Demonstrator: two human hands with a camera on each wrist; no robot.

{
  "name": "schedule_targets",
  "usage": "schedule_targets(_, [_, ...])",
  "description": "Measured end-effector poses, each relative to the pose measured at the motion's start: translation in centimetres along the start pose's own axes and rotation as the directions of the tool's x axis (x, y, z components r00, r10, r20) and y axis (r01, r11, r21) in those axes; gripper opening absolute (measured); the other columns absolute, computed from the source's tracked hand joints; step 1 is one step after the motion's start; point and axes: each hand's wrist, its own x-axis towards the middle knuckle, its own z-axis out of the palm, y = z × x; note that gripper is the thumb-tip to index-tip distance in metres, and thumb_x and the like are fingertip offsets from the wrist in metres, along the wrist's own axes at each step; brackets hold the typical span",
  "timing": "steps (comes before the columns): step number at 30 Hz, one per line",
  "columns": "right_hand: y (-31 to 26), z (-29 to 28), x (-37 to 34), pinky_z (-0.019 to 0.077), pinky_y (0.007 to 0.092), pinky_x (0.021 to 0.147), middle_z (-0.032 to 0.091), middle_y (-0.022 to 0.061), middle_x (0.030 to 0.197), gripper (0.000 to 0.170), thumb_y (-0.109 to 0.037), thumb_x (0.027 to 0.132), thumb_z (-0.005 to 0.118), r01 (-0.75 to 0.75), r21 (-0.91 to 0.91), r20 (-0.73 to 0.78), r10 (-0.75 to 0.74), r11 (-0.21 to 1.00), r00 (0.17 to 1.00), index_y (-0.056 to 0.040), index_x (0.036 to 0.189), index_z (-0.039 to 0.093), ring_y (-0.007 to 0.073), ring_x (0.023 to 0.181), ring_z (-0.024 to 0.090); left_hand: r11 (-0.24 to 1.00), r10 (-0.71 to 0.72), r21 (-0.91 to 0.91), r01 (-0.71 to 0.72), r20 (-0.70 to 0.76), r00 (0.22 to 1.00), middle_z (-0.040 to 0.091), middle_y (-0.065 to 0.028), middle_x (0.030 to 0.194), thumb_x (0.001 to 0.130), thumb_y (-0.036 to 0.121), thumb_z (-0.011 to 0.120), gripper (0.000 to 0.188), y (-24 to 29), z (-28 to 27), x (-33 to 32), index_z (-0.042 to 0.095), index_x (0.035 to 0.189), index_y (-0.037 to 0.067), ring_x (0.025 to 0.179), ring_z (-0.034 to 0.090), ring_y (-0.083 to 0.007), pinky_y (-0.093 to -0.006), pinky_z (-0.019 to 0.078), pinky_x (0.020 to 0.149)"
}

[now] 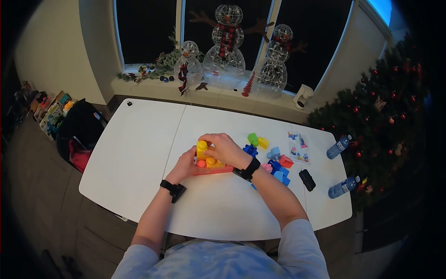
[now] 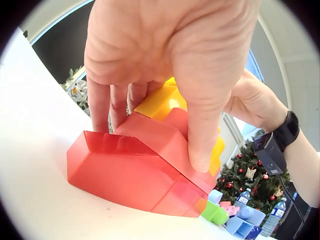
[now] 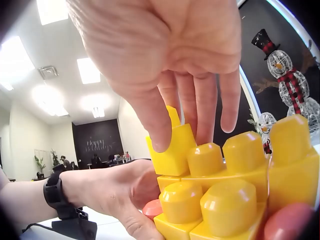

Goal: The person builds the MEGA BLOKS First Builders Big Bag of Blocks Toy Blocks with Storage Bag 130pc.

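A long red toy building block (image 2: 130,170) lies on the white table, with several yellow building blocks (image 3: 227,200) fitted along its top. My left hand (image 1: 186,163) grips a red block of this build at its left end, thumb on one side and fingers on the other. Between thumb and fingers, my right hand (image 1: 226,149) pinches a small yellow block (image 3: 174,152) standing over the left end of the yellow row. A round red stud (image 1: 201,163) shows beside the left hand. In the head view the right hand hides part of the yellow row.
Loose blue blocks (image 1: 275,165), a red block (image 1: 285,161), a green block (image 1: 252,139) and a yellow block (image 1: 263,142) lie to the right. Beyond them are a picture sheet (image 1: 298,146), a black case (image 1: 307,180) and two water bottles, one upper (image 1: 339,147), one lower (image 1: 344,187).
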Motion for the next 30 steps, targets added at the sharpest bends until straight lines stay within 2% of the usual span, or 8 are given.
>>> schedule_targets(13, [0.2,0.4,0.4,0.0573,0.0437,0.089,0.074,0.0227,0.105,0.041,-0.003,0.081,0.072,0.041,-0.018,0.019,-0.04,0.999,0.999,-0.0008,0.123,0.068,0.0413,0.097,0.071,0.993,-0.03,0.11,0.036,-0.053,0.998,0.072,-0.0137,0.106,0.062,0.025,0.099,0.074,-0.3,0.1,0.1,0.058,0.121,0.004,0.095,0.068,-0.0321,-0.0406,0.0556,0.086])
schedule_targets(15, [-0.1,0.3,0.3,0.0571,0.0439,0.09,0.074,0.0232,0.106,0.045,-0.005,0.082,0.074,0.022,-0.028,0.045,-0.021,0.999,0.999,-0.0015,0.127,0.067,0.0412,0.098,0.071,0.986,-0.078,0.144,0.079,-0.013,0.997,0.072,-0.0132,0.12,0.066,0.016,0.098,0.081,0.5,-0.1,0.0,0.056,0.133,0.001,0.11,0.071,-0.0271,-0.0377,0.0568,0.1])
schedule_targets(16, [0.0,0.3,0.2,0.0571,0.0439,0.09,0.074,0.0232,0.106,0.045,-0.005,0.082,0.074,0.02,-0.028,0.044,-0.019,0.999,0.999,-0.0015,0.127,0.067,0.0412,0.098,0.071,0.987,-0.077,0.144,0.078,-0.011,0.997,0.072,-0.0132,0.12,0.066,0.016,0.098,0.081,0.3,0.0,-0.1,0.056,0.133,0.001,0.11,0.071,-0.0271,-0.0377,0.0568,0.1])
schedule_targets(19, [0.8,-0.3,-0.4,0.0571,0.0435,0.09,0.073,0.023,0.114,0.051,-0.01,0.084,0.077,0.024,-0.058,0.037,-0.022,0.998,0.999,-0.0027,0.132,0.065,0.0414,0.103,0.07,0.996,0.007,0.093,-0.003,-0.046,0.999,0.073,-0.015,0.108,0.061,0.023,0.099,0.074,0.0,0.1,0.1,0.059,0.12,0.003,0.099,0.07,-0.0328,-0.0412,0.0565,0.089])
schedule_targets(21, [2.4,-2.1,-1.5,0.0573,0.043,0.09,0.07,0.0229,0.124,0.056,-0.016,0.085,0.08,0.131,-0.135,-0.154,-0.151,0.982,0.976,-0.0041,0.137,0.063,0.0393,0.106,0.07,0.995,-0.017,0.097,0.023,-0.058,0.998,0.073,-0.0152,0.11,0.061,0.022,0.099,0.074,0.0,0.1,0.1,0.059,0.121,0.003,0.101,0.07,-0.0321,-0.0403,0.0565,0.09])
schedule_targets(24, [5.5,-6.6,-3.3,0.0547,0.0469,0.097,0.07,0.0209,0.125,0.052,-0.023,0.086,0.082,-0.239,-0.071,-0.228,0.218,0.968,0.949,-0.0056,0.132,0.065,0.0391,0.11,0.069,0.998,-0.031,0.048,0.034,-0.051,0.998,0.073,-0.0146,0.11,0.062,0.022,0.098,0.074,0.6,0.1,-0.1,0.059,0.121,0.003,0.102,0.07,-0.0311,-0.0399,0.0564,0.091])
schedule_targets(27, [9.0,-10.0,-7.1,0.0554,0.0448,0.094,0.075,0.018,0.11,0.047,-0.025,0.081,0.083,-0.442,-0.326,-0.254,0.373,0.835,0.892,-0.0065,0.122,0.07,0.0354,0.108,0.07,0.995,-0.058,0.08,0.061,-0.04,0.997,0.074,-0.0143,0.11,0.062,0.022,0.098,0.073,1.0,-0.1,-0.2,0.059,0.121,0.003,0.101,0.07,-0.0305,-0.0397,0.0565,0.091])
schedule_targets(30, [11.9,-11.9,-10.8,0.0549,0.0445,0.095,0.075,0.0164,0.111,0.045,-0.025,0.081,0.083,-0.56,-0.326,-0.205,0.521,0.761,0.828,-0.0075,0.121,0.072,0.0339,0.11,0.069,0.99,-0.095,0.106,0.097,-0.029,0.995,0.073,-0.0151,0.116,0.063,0.023,0.098,0.074,1.5,-0.2,-0.3,0.059,0.123,0.003,0.106,0.07,-0.0304,-0.0387,0.0561,0.094])
